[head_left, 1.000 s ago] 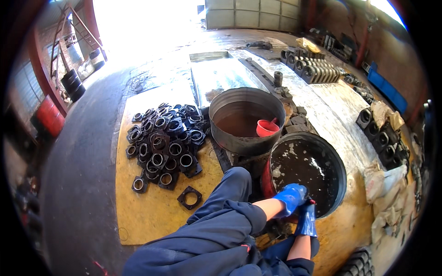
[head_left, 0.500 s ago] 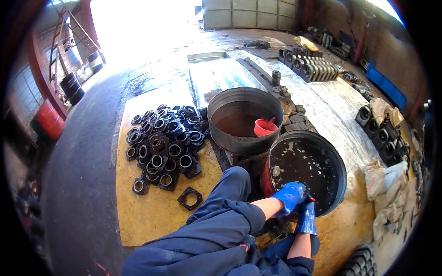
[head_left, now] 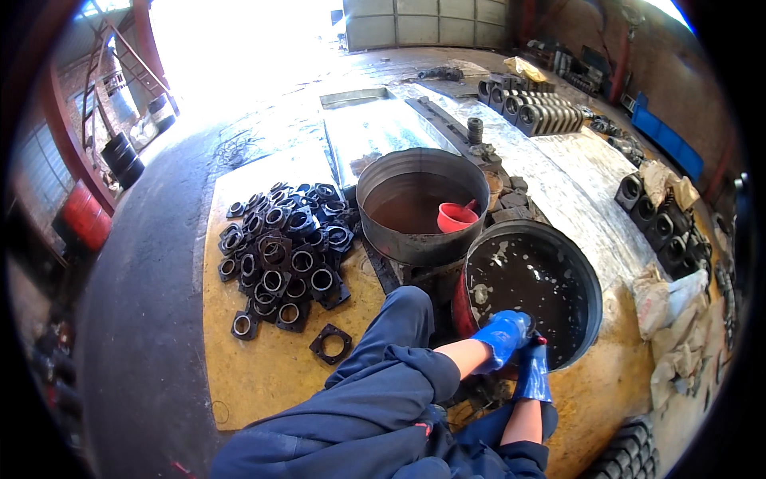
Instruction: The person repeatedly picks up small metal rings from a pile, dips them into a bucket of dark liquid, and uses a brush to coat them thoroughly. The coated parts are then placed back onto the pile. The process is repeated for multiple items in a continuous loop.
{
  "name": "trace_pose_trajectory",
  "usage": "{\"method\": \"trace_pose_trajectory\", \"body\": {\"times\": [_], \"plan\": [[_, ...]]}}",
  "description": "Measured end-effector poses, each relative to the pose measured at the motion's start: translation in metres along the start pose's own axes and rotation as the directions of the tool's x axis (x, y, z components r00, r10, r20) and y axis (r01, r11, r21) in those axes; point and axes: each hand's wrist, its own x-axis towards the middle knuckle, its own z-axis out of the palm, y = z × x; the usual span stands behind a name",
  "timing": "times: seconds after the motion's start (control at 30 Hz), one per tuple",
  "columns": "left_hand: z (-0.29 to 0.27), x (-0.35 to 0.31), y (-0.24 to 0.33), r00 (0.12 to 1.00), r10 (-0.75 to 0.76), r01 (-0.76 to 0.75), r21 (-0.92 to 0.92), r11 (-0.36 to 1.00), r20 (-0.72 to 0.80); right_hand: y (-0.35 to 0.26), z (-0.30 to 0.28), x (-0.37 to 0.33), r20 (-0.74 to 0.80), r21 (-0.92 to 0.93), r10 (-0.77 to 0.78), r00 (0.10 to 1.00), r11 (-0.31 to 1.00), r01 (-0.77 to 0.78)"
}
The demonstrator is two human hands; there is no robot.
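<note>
Both my hands wear blue rubber gloves and meet at the near rim of a cut-down drum point(head_left: 595, 307) of dark liquid with pale flecks floating on it. My left hand point(head_left: 504, 337) has its fingers curled over a small dark thing, mostly hidden. Just below it, my right hand point(head_left: 533, 374) is closed against the same spot, with a bit of red showing at its fingertips. What the two hands grip I cannot make out. To the left of my knee lies a single dark square flange with a round hole point(head_left: 317, 346).
A second drum point(head_left: 375, 231) of brownish liquid stands beyond, a red scoop point(head_left: 455, 219) inside it. A heap of square flanges point(head_left: 275, 281) covers the yellow board point(head_left: 239, 383) at left. A metal tray point(head_left: 339, 128) lies behind; block-shaped parts point(head_left: 550, 120) line the right.
The view has shifted slightly. My hands stay together at the drum's near rim, with the left fingers turned a little and the floating flecks drifted.
</note>
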Motion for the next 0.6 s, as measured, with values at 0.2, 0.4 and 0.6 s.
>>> {"method": "trace_pose_trajectory", "body": {"times": [0.2, 0.4, 0.6], "plan": [[-0.005, -0.003, 0.004, 1.000, 0.013, -0.013, 0.000, 1.000, 0.003, 0.000, -0.002, -0.001, -0.008, 0.017, 0.000, 1.000, 1.000, 0.000], [-0.008, -0.005, 0.001, 1.000, 0.028, -0.029, -0.027, 0.999, -0.005, -0.005, -0.004, -0.002, -0.018, 0.043, -0.016, 1.000, 0.999, 0.017], [0.003, 0.000, -0.017, 0.999, 0.020, -0.024, -0.092, 0.995, -0.038, -0.007, 0.002, 0.003, 0.055, -0.015, -0.106, 0.993, 0.994, 0.107]]}}
